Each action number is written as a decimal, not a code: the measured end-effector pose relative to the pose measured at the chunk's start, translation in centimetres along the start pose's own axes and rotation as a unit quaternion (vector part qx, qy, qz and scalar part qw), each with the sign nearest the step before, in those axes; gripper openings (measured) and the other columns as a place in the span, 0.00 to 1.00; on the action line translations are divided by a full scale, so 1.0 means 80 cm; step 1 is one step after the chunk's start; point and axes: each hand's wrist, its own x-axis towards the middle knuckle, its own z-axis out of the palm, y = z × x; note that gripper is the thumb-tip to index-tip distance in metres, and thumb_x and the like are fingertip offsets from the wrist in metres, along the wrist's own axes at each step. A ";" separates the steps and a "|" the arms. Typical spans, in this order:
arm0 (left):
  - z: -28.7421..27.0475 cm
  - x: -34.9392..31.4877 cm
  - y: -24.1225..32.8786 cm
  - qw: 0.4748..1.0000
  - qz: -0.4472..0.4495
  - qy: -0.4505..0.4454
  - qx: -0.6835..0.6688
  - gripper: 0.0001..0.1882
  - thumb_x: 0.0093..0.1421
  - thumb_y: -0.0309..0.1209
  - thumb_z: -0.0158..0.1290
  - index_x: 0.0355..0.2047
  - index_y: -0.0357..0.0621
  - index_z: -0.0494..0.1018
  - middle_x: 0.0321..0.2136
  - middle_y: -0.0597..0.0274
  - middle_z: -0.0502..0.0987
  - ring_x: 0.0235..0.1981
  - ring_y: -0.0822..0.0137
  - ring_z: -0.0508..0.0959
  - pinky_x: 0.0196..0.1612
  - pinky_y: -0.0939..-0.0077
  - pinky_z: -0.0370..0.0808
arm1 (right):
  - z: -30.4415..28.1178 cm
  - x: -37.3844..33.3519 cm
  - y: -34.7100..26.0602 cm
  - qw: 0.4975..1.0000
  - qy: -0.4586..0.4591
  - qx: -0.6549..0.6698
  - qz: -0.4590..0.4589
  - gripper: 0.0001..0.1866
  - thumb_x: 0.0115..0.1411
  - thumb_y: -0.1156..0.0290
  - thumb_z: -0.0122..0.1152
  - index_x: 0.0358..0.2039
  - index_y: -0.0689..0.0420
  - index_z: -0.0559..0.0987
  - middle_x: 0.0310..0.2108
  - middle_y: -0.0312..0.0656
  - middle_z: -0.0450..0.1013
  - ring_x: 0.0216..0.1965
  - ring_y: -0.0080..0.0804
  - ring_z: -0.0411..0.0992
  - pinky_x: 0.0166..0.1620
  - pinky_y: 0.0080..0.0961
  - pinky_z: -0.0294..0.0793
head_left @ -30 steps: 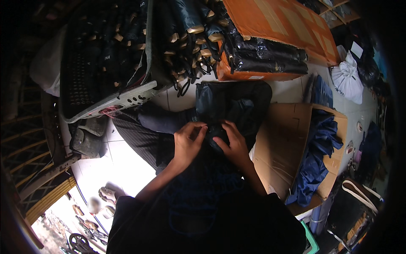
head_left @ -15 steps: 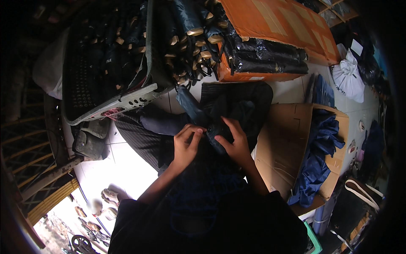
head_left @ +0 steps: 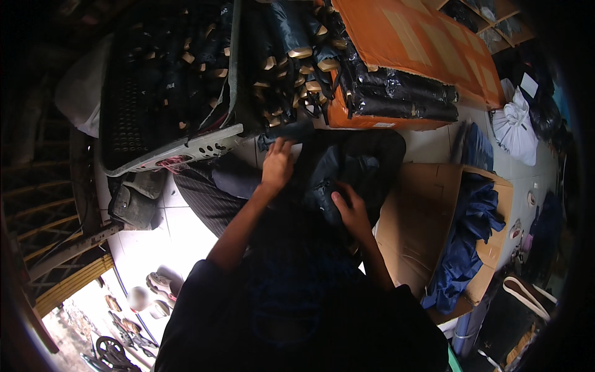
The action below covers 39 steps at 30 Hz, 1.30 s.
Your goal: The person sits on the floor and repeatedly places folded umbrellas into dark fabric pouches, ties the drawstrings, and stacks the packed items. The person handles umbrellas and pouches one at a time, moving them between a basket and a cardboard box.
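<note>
Dark folded fabric (head_left: 347,170) lies on the person's lap, just below the orange cardboard box (head_left: 396,43). Left hand (head_left: 277,166) reaches up and grasps a rolled dark bundle (head_left: 286,131) at the fabric's upper edge, fingers closed around it. Right hand (head_left: 351,211) presses on the fabric's lower part; whether it pinches the cloth cannot be told. Glossy black wrapped packages (head_left: 396,96) lie stacked along the box's lower side. Grey perforated basket (head_left: 167,80) stands left of the box. Flat brown cardboard (head_left: 421,217) with blue cloth (head_left: 468,242) lies below it, to the right.
</note>
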 end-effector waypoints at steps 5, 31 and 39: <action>0.063 0.072 -0.012 0.981 -0.051 -0.162 0.090 0.20 0.55 0.25 0.49 0.50 0.47 0.66 0.52 0.53 0.68 0.40 0.48 0.77 0.41 0.60 0.76 | -0.003 -0.003 -0.012 0.997 -0.036 -0.030 0.057 0.22 0.63 0.60 0.53 0.52 0.61 0.72 0.46 0.50 0.74 0.50 0.35 0.70 0.53 0.27 0.65; -0.148 -0.012 0.075 0.960 0.053 -0.086 -0.262 0.10 0.50 0.16 0.57 0.32 0.39 0.72 0.54 0.47 0.63 0.54 0.49 0.70 0.51 0.62 0.75 | -0.008 0.034 -0.043 0.960 -0.268 0.042 -0.070 0.24 0.63 0.63 0.49 0.53 0.67 0.71 0.61 0.48 0.60 0.60 0.37 0.61 0.61 0.29 0.57; -0.096 -0.050 0.102 0.920 -0.234 0.010 -0.315 0.24 0.48 0.31 0.66 0.41 0.38 0.67 0.51 0.47 0.66 0.44 0.57 0.76 0.43 0.67 0.74 | -0.004 0.008 -0.025 0.937 -0.213 0.241 0.135 0.25 0.65 0.64 0.43 0.59 0.64 0.65 0.56 0.48 0.66 0.59 0.36 0.63 0.60 0.26 0.58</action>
